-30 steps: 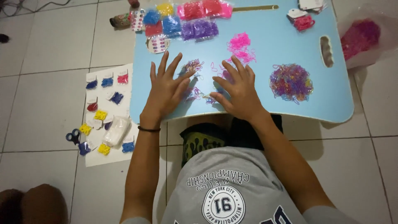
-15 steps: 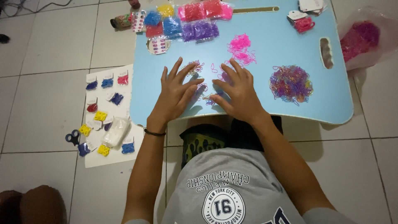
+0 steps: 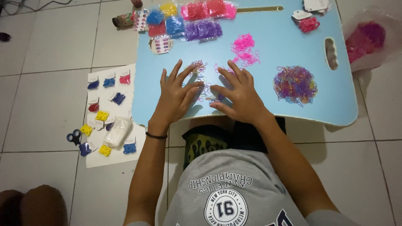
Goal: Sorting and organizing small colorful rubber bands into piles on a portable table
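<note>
Where loose coloured elastic bands (image 3: 204, 79) lie scattered mid-table (image 3: 268, 42), the left hand (image 3: 176, 95) and right hand (image 3: 239, 95) press flat, fingers spread, gripping nothing. Two heaps sit beyond: one pink (image 3: 245, 49), one multicoloured (image 3: 295, 83).

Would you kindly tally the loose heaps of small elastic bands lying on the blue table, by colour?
Pink heap: 1
Mixed-colour heap: 1
Thin mixed-colour scatter under the left hand and right hand: 1
Total: 3
</note>
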